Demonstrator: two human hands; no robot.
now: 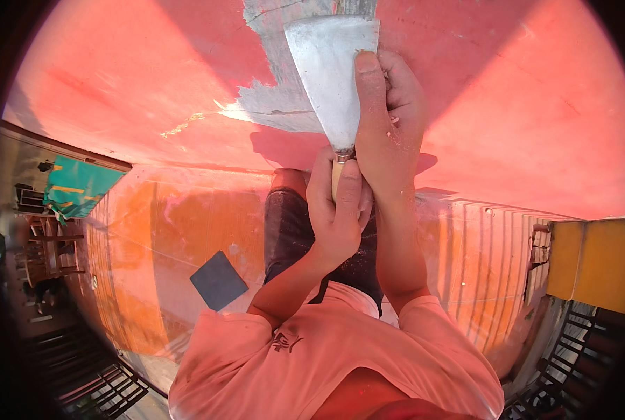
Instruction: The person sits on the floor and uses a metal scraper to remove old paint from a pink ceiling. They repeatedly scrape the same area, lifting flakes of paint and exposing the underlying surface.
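Note:
A wide-bladed putty knife [329, 79] is held up before the wall, blade upward. My left hand [339, 207] is wrapped around its light wooden handle [337, 181], just below the metal ferrule. My right hand [394, 113] grips the right side of the blade, with the thumb flat on its face and the fingers partly hidden behind. Pinkish flecks cling to the right hand and wrist. Behind the blade, the pink-red painted wall [480, 105] has a ragged grey patch [278, 105] where the paint is gone. A thin crack runs through the lower part of this patch.
A dark square sheet [218, 281] lies on the orange and pink floor [202, 220] at left. Farther left are a green tarp [84, 184] and wooden furniture [55, 247]. At right stand a yellow panel [590, 262] and a dark metal railing [569, 336].

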